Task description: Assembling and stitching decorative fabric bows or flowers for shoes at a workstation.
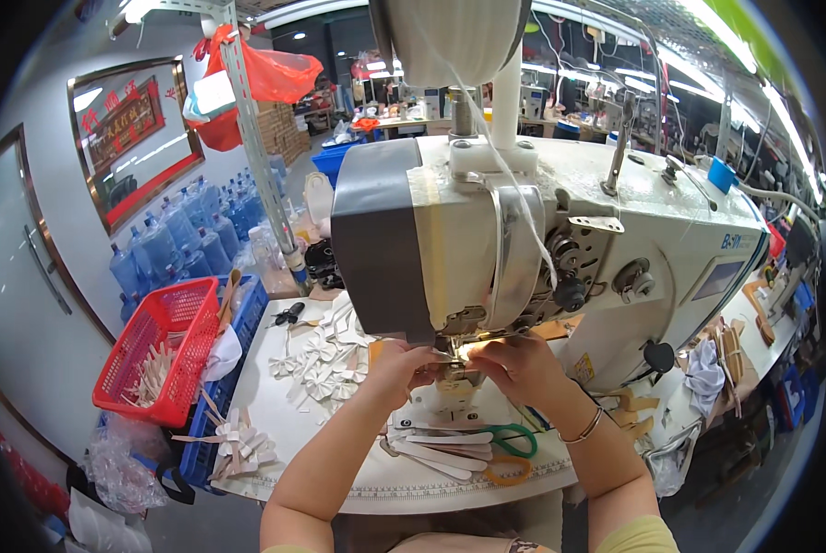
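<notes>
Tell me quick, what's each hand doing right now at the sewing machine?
Left hand: fingers pinched on a small pale piece at the needle.
Right hand: fingers curled at the same piece; whether it grips cannot be told.

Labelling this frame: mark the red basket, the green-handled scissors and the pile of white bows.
red basket (175, 318): head view, on its mesh side wall.
green-handled scissors (514, 441): head view, on the green handle loop.
pile of white bows (325, 364): head view, on a bow mid-pile.

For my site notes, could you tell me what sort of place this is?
Most likely a garment or sewing workshop: an industrial sewing machine, a heap of white fabric bows on the table, and more workstations behind.
</notes>
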